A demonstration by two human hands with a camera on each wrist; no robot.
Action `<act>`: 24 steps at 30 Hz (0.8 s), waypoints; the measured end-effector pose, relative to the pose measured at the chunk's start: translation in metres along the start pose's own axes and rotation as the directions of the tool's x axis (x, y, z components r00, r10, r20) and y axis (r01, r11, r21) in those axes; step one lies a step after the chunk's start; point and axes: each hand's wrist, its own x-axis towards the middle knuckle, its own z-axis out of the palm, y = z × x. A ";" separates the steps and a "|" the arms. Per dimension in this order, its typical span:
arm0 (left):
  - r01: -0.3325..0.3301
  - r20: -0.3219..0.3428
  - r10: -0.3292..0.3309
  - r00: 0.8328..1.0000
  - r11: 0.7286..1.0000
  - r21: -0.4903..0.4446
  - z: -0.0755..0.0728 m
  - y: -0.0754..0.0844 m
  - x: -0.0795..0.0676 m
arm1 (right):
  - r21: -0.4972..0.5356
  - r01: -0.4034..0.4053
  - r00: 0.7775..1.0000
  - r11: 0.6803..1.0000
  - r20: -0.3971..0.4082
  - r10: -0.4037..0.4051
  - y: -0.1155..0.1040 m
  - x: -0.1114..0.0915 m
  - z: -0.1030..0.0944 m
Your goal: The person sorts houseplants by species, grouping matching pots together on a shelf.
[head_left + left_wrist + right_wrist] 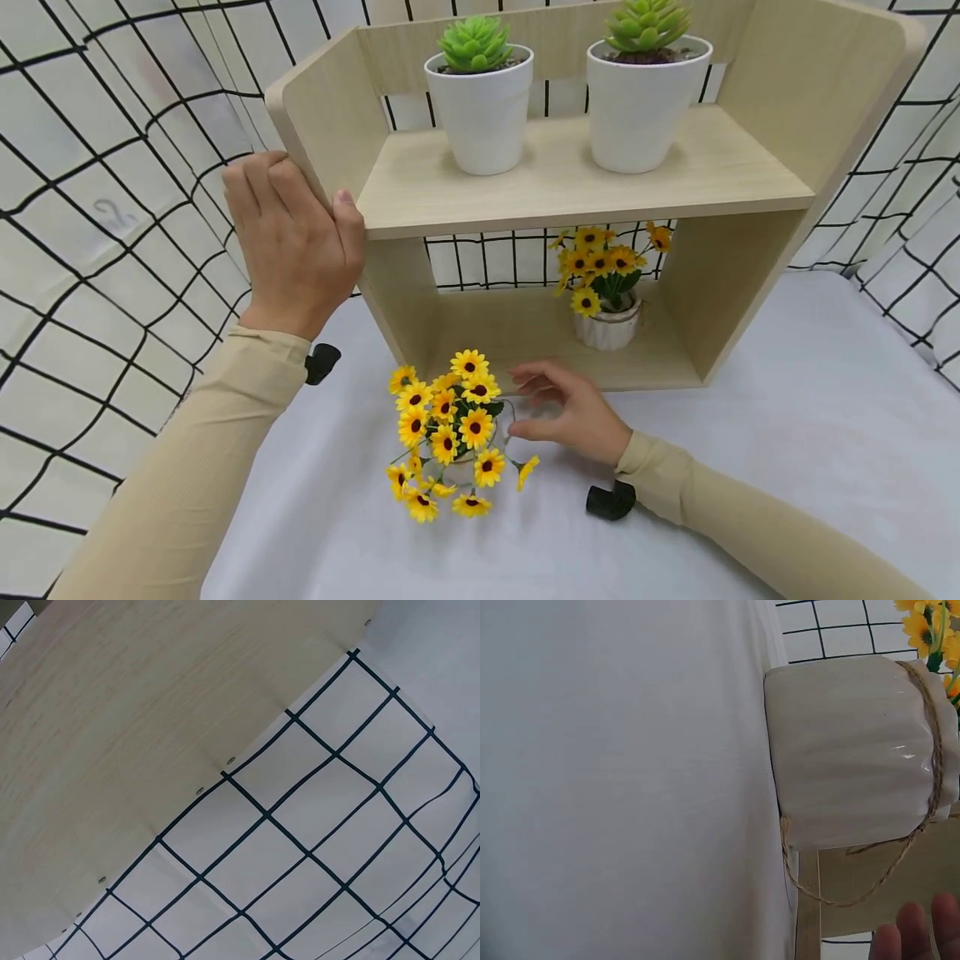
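My left hand [296, 237] grips the left side panel of a light wooden shelf [570, 196], its thumb at the panel's front edge. The left wrist view shows the panel's outer face. On the white cloth before the shelf stands a potted bunch of artificial yellow sunflowers [444, 442]; its blooms cover most of the pot in the head view. Just right of it, my right hand [562, 408] has thumb and fingers loosely curved and apart, holding nothing. In the right wrist view the pot [847, 750] is white and glossy with twine [936, 750] round its rim, close to my fingertips [911, 930].
A second sunflower pot [607, 327] stands right of centre on the lower shelf. Two white pots with green succulents, one left [483, 108] and one right [637, 108], stand on the upper shelf. Black wire mesh [112, 242] surrounds the white cloth [817, 400].
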 end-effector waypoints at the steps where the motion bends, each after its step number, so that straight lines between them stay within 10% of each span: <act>1: -0.001 -0.001 0.001 1.000 1.000 0.002 0.000 0.000 0.000 | -0.013 0.010 1.000 1.000 0.026 -0.010 -0.001 0.002 0.001; 24: -0.005 -0.014 0.005 1.000 1.000 0.003 0.000 0.000 0.001 | -0.070 0.112 0.939 0.991 0.333 -0.083 0.003 0.037 0.012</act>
